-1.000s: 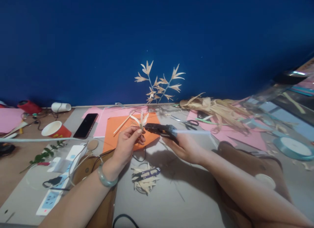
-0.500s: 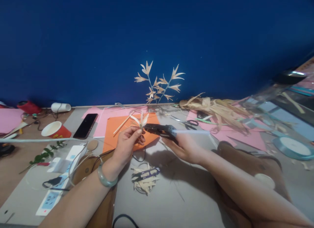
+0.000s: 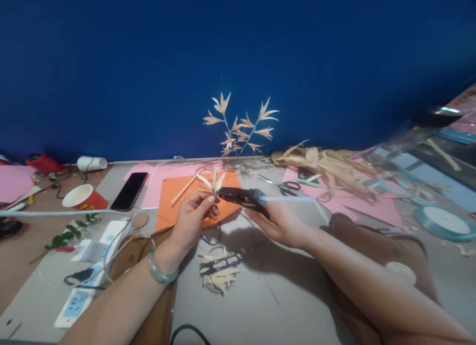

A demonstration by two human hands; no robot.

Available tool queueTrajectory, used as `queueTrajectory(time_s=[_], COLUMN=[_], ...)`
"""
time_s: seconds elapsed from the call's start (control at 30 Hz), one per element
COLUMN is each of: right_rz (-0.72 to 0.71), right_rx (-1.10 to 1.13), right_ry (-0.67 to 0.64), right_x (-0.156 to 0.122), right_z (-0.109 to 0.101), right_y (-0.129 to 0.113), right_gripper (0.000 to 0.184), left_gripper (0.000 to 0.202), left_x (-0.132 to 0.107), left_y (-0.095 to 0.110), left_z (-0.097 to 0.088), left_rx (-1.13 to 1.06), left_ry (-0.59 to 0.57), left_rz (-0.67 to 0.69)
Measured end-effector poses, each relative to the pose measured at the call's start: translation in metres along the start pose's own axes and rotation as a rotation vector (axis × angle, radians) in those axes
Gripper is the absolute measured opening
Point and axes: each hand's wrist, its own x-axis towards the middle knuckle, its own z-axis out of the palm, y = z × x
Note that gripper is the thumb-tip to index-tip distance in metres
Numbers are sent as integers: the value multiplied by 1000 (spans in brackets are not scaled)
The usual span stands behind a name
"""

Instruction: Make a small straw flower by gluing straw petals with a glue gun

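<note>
My left hand [image 3: 192,217] pinches a small pale flower [image 3: 214,180] that looks made of dried husk, its petals pointing up. Wrapped round a black glue gun [image 3: 243,196] is my right hand [image 3: 280,223], and a clear glue stick [image 3: 292,200] sticks out of its rear. The gun's nozzle is at the base of the petals; whether it touches them I cannot tell. Below the hands, purple thread snips [image 3: 221,264] lie on a small dish of cut husk strips [image 3: 219,281]. Behind stand two stems with husk flowers [image 3: 241,129] against the blue wall.
Orange paper [image 3: 169,201] lies under my left hand. Scissors [image 3: 284,185] and a bundle of dried husks [image 3: 316,161] are at the back right. At left are a phone [image 3: 130,190], a paper cup [image 3: 85,197] and a power strip [image 3: 76,303]; at right, a ribbon roll [image 3: 444,222].
Both hands, the flower and the glue gun hold nearly the same place. The whole view has shifted very slightly.
</note>
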Motion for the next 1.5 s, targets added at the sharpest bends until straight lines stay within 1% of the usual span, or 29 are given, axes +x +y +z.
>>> queueTrajectory(time_s=[0.2, 0.33, 0.53, 0.7, 0.83, 1.0, 1.13, 1.33, 1.5], right_rz=[-2, 27, -21, -21, -31, -12, -31, 3, -13], right_rx=[20, 8, 16, 4, 13, 11, 22, 0, 26], right_ry=[-20, 16, -10, 32, -8, 15, -5, 80, 24], right_x=[0, 0, 0, 0, 0, -1, 0, -1, -2], right_z=[0, 1, -1, -1, -1, -1, -1, -1, -4], right_y=[0, 1, 1, 0, 1, 1, -1, 2, 0], right_gripper=[22, 25, 25, 26, 26, 27, 26, 26, 23], left_gripper=[21, 21, 21, 20, 20, 21, 21, 21, 21], left_x=[-2, -3, -1, -1, -1, -1, -2, -1, 0], left_y=[3, 3, 2, 3, 3, 4, 4, 4, 2], left_z=[1, 1, 2, 3, 2, 2, 2, 2, 2], left_rx=[-6, 13, -6, 15, 16, 22, 20, 22, -11], left_ry=[5, 6, 9, 9, 17, 18, 26, 23, 28], left_rz=[0, -7, 9, 6, 15, 7, 10, 0, -1])
